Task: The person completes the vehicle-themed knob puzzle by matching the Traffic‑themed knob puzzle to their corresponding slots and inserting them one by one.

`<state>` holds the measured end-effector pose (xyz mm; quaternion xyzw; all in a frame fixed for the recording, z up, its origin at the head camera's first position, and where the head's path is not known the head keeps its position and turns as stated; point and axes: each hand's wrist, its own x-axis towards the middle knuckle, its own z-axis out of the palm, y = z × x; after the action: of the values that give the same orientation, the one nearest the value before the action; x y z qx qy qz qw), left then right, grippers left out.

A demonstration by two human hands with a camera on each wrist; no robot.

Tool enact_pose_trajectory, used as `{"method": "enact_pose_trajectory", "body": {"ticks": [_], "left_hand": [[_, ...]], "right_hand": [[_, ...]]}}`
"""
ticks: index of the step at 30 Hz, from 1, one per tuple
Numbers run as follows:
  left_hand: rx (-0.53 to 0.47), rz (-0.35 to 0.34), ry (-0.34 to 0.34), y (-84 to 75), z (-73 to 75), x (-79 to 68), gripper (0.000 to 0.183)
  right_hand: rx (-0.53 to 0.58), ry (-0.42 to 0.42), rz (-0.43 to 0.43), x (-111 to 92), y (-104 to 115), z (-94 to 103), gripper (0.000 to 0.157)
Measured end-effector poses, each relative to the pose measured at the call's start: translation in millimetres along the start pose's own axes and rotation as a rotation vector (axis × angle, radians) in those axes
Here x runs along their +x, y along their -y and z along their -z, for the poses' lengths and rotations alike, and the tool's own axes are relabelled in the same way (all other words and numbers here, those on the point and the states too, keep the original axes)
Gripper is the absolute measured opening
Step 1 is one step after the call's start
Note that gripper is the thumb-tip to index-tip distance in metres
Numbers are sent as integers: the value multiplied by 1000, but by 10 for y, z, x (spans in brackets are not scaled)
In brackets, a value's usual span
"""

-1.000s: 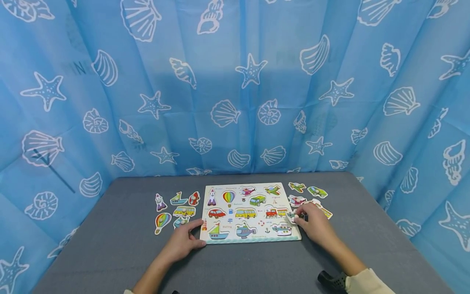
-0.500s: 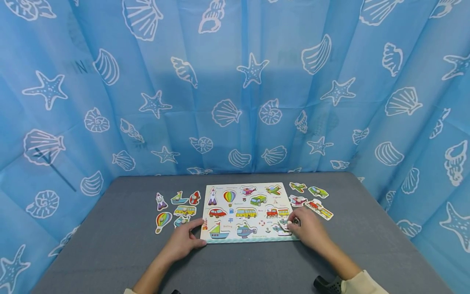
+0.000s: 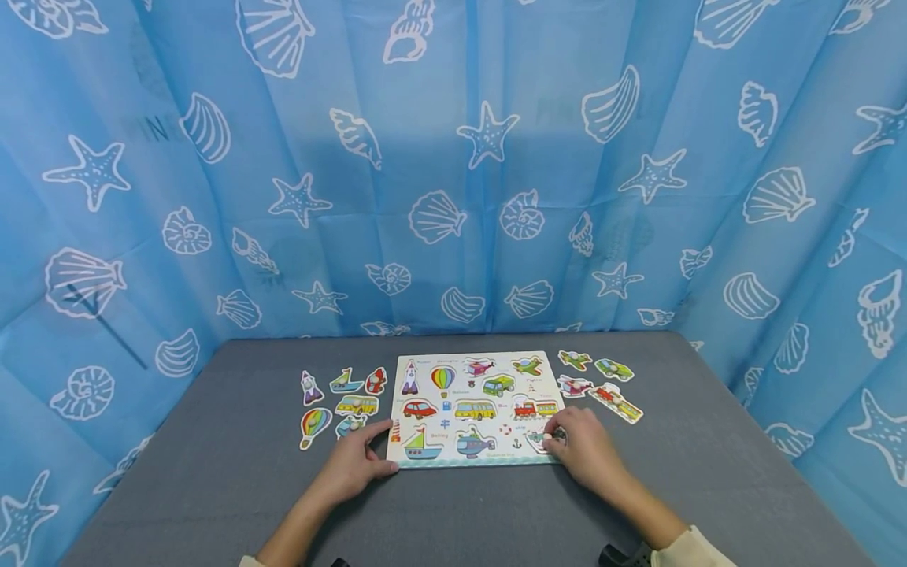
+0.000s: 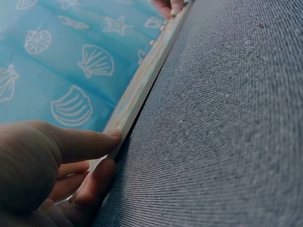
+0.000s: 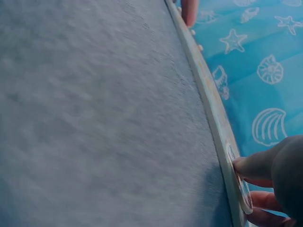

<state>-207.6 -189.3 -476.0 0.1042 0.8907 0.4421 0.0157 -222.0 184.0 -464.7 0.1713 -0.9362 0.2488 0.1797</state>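
Note:
In the head view, a wooden vehicle-picture puzzle board (image 3: pixel 439 431) lies flat on the table. My left hand (image 3: pixel 352 463) holds its near left corner; the left wrist view shows the thumb and fingers at the board's edge (image 4: pixel 137 101). At the board's near right, my right hand (image 3: pixel 594 457) pinches a ship puzzle piece (image 3: pixel 536 441) by its small knob. That piece lies over the ship picture, partly hidden by the fingers. From the right wrist view, the ship piece's rim (image 5: pixel 245 201) shows tilted against the board's face under the fingertips.
Left of the board lie a balloon piece (image 3: pixel 315 425), a rocket piece (image 3: pixel 310 389), a sailboat piece (image 3: pixel 346 383), a red car piece (image 3: pixel 375 382), a bus piece (image 3: pixel 357 405) and a submarine piece (image 3: pixel 349 426). Right are plane (image 3: pixel 575 361), truck (image 3: pixel 613 370), helicopter (image 3: pixel 574 386) and train (image 3: pixel 616 402) pieces.
My right hand has carried the ship piece left and toward the near edge, from beside the board onto the ship picture. The left hand has stayed at its corner.

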Motion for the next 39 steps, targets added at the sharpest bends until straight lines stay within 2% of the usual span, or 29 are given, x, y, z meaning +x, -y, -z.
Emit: {"method": "enact_pose_trajectory", "body": {"ticks": [5, 15, 23, 34, 39], "left_hand": [[-1, -2, -11, -5, 0, -4, 68], [-4, -13, -11, -12, -1, -4, 67], [-2, -23, -9, -24, -5, 1, 67], [2, -3, -21, -38, 0, -8, 67], [8, -5, -13, -35, -8, -8, 67]], "right_hand": [[-20, 59, -38, 1, 42, -1, 22], [-40, 46, -41, -2, 73, -1, 23], [-56, 85, -72, -15, 92, 5, 21], [-63, 93, -56, -4, 104, 18, 19], [-50, 71, -14, 6, 82, 20, 23]]}}
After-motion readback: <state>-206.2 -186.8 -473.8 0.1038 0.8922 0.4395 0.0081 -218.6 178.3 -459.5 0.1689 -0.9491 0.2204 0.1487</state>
